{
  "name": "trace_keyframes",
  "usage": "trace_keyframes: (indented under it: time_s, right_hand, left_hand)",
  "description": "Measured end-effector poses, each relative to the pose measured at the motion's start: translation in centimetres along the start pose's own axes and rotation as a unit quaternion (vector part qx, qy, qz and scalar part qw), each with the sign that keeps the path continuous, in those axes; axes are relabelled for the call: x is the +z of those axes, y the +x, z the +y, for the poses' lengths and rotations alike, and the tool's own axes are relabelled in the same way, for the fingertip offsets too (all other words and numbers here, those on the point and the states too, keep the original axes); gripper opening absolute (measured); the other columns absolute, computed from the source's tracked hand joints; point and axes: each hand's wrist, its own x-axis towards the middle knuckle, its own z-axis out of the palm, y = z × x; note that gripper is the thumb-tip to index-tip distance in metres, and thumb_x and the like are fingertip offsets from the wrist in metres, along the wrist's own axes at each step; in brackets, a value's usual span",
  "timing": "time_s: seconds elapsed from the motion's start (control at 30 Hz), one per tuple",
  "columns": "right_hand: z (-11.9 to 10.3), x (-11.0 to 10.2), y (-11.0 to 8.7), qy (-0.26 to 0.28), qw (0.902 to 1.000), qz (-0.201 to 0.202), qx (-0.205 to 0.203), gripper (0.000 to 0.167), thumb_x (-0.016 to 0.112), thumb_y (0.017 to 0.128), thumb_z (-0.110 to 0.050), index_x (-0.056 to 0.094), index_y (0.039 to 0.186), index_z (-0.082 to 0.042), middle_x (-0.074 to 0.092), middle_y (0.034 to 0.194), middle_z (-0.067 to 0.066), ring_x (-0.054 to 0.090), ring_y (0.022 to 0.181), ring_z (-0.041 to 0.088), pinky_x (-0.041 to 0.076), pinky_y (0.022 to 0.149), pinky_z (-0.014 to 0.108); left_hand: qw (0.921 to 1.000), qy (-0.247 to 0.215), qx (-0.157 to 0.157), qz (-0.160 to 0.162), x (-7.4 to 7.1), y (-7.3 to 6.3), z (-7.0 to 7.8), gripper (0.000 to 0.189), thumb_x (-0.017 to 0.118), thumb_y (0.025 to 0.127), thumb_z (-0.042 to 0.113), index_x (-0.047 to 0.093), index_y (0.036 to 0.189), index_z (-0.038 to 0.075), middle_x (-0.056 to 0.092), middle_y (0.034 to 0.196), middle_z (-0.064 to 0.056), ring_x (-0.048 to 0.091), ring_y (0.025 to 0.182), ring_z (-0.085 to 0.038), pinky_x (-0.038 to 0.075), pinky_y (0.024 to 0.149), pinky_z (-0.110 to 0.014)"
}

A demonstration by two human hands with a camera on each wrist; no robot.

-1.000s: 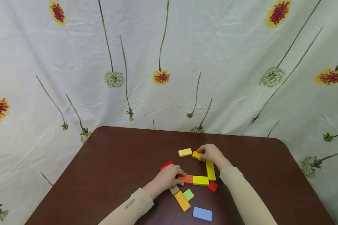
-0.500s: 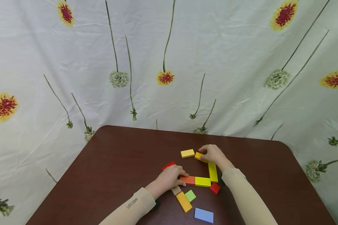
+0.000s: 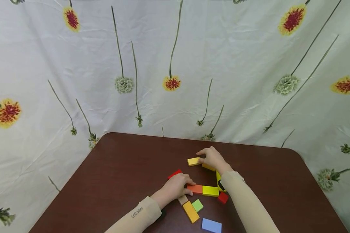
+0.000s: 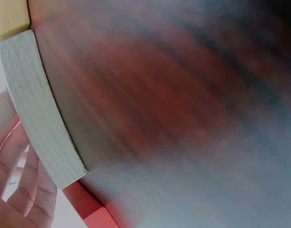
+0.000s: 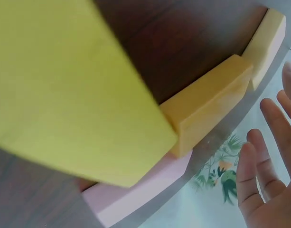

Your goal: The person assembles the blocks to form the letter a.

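My left hand [image 3: 175,187] grips the left end of an orange-red block [image 3: 196,189] between thumb and fingers. In the left wrist view, a pale wooden block [image 4: 43,109] covers part of that hand. A red block [image 3: 175,173] lies just beyond its knuckles. At the far side, my right hand [image 3: 213,159] hovers with parted fingers by the right end of a light yellow block [image 3: 193,161]. The right wrist view shows its fingers spread and holding nothing. An amber block [image 5: 211,102] lies beside the light yellow one, partly under the hand in the head view.
A yellow block [image 3: 210,191] abuts the orange-red one. Another yellow block [image 3: 218,178] runs away from it, partly behind the right sleeve. Nearer lie a small red block [image 3: 223,197], a green block [image 3: 197,205], an orange block [image 3: 191,212] and a blue block [image 3: 211,225].
My right hand has left the amber block and moved left to the light yellow block. My left hand stays at the orange-red block. The head view has shifted slightly.
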Motion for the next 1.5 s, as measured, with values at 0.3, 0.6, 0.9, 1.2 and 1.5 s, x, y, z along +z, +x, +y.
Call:
trace_keyframes:
  time_s: [0.3, 0.6, 0.9, 1.2, 1.5]
  right_hand:
    - [-1.0, 0.9, 0.5, -0.027, 0.9995, -0.006, -0.014, 0.029, 0.076, 0.086, -0.017, 0.076, 0.115, -0.017, 0.066, 0.109, 0.008, 0.049, 0.092, 0.02, 0.05, 0.084, 0.037]
    - [-1.2, 1.4, 0.8, -0.047, 0.9986, 0.006, -0.021, 0.026, 0.08, 0.081, -0.014, 0.079, 0.107, -0.018, 0.07, 0.106, 0.005, 0.05, 0.093, 0.02, 0.05, 0.085, 0.038]
    - [-1.2, 1.4, 0.7, -0.044, 0.9988, 0.004, -0.023, 0.026, 0.081, 0.081, -0.017, 0.079, 0.108, -0.017, 0.071, 0.107, 0.004, 0.051, 0.094, 0.02, 0.049, 0.087, 0.037]
    - [-0.9, 1.4, 0.6, -0.049, 0.9983, 0.008, -0.03, 0.027, 0.081, 0.081, -0.018, 0.079, 0.108, -0.017, 0.073, 0.108, 0.004, 0.051, 0.094, 0.021, 0.049, 0.086, 0.038]
    - [-0.8, 1.4, 0.6, -0.047, 0.9984, 0.01, -0.031, 0.027, 0.08, 0.082, -0.018, 0.078, 0.109, -0.016, 0.072, 0.109, 0.004, 0.052, 0.095, 0.021, 0.049, 0.086, 0.039]
  left_hand:
    - [1.0, 0.001, 0.005, 0.005, 0.1, 0.0, 0.1, 0.032, 0.082, 0.079, 0.028, 0.078, 0.109, 0.017, 0.07, 0.097, 0.007, 0.059, 0.087, -0.008, 0.05, 0.08, -0.019]
    - [0.9999, 0.003, 0.009, 0.006, -0.1, 0.0, 0.1, 0.032, 0.082, 0.08, 0.028, 0.077, 0.11, 0.016, 0.069, 0.096, 0.006, 0.06, 0.087, -0.008, 0.05, 0.079, -0.019]
    - [0.9999, 0.002, 0.01, 0.01, 0.0, 0.2, 0.0, 0.032, 0.082, 0.079, 0.027, 0.078, 0.108, 0.016, 0.069, 0.095, 0.006, 0.058, 0.083, -0.006, 0.05, 0.075, -0.018]
    - [0.9999, 0.0, 0.009, 0.008, 0.2, 0.2, -0.1, 0.032, 0.082, 0.079, 0.028, 0.078, 0.108, 0.016, 0.069, 0.095, 0.006, 0.059, 0.085, -0.007, 0.05, 0.077, -0.019]
    - [1.0, 0.0, 0.004, 0.007, 0.2, 0.3, -0.2, 0.032, 0.082, 0.079, 0.028, 0.078, 0.108, 0.016, 0.069, 0.094, 0.007, 0.058, 0.085, -0.007, 0.051, 0.078, -0.019]
